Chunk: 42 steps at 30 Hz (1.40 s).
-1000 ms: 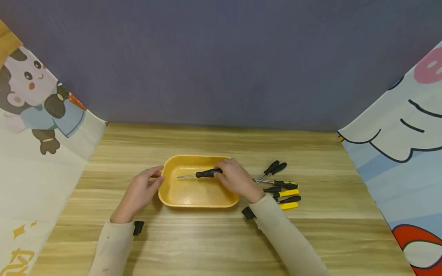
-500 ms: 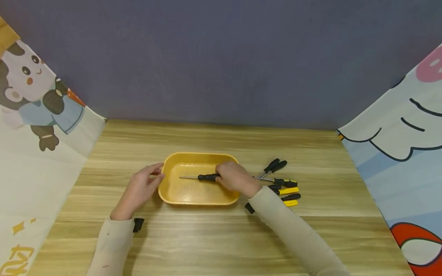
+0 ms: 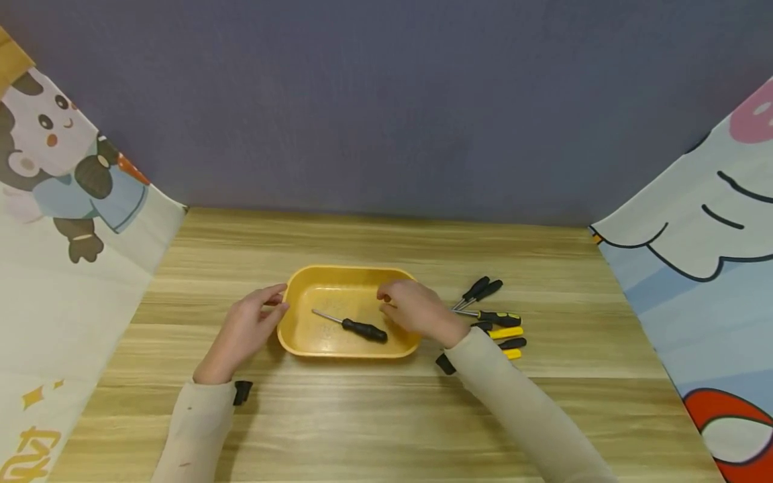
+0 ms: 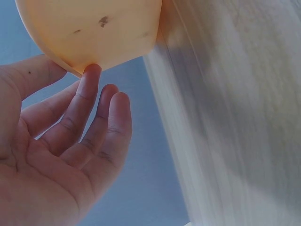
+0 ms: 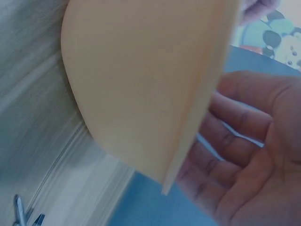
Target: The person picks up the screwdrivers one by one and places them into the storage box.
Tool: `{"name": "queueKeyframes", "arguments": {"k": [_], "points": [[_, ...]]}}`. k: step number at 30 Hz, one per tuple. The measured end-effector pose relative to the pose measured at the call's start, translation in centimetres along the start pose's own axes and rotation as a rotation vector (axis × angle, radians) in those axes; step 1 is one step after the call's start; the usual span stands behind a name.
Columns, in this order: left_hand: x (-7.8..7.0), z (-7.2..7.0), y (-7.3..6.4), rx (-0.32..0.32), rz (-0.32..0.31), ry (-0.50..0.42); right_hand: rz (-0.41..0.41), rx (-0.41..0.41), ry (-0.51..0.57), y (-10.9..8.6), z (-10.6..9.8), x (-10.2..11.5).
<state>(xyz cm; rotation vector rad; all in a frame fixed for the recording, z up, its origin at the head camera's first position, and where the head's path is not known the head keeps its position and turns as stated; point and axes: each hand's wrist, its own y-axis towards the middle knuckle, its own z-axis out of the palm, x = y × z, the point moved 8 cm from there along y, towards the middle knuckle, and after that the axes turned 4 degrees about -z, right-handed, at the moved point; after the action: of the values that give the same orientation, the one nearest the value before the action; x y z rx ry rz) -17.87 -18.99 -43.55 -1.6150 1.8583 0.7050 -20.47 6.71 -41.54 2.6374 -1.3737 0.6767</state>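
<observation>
A screwdriver (image 3: 364, 330) with a black handle lies slanted on the floor of a yellow plastic basin (image 3: 326, 353), its thin shaft pointing to the back left. My left hand (image 3: 244, 329) holds the basin's left rim; in the left wrist view a fingertip rests against the basin's outer wall (image 4: 113, 33) and the thumb is at the rim. My right hand (image 3: 417, 310) hovers over the basin's right end, fingers loosely bent and holding nothing. In the right wrist view its fingers (image 5: 225, 141) pass behind the basin's rim, tips partly hidden.
Right of the basin lies a loose group of several screwdrivers, among them a black and yellow one (image 3: 500, 318) and a yellow-handled one (image 3: 506, 333), partly covered by my right forearm. A grey-blue wall (image 3: 386, 114) closes off the back of the wooden table (image 3: 338, 416).
My right hand has let go of the black screwdriver, which has dropped into the basin and turned, its handle now nearer me. The left hand stays at the rim.
</observation>
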Motion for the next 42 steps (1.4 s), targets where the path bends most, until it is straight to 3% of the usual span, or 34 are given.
{"name": "queueKeyframes", "arguments": {"k": [7,20,27,35,42], "points": [[0.1,0.1,-0.1,-0.002,-0.008,-0.001,-0.066,-0.151,0.073,-2.4,-2.1,-0.8],[0.1,-0.1,-0.3,0.007,-0.023,-0.011,-0.019,-0.318,0.141,-7.6,-5.1,-5.0],[0.1,0.0,-0.2,0.002,-0.022,-0.012,-0.028,-0.395,0.136,-10.1,-5.5,-8.4],[0.1,0.0,-0.2,0.005,-0.029,-0.021,0.045,-0.43,0.126,-12.9,-5.4,-12.8],[0.0,0.0,-0.3,0.005,-0.02,-0.026,0.104,-0.427,0.134,-14.3,-4.1,-16.2]]}}
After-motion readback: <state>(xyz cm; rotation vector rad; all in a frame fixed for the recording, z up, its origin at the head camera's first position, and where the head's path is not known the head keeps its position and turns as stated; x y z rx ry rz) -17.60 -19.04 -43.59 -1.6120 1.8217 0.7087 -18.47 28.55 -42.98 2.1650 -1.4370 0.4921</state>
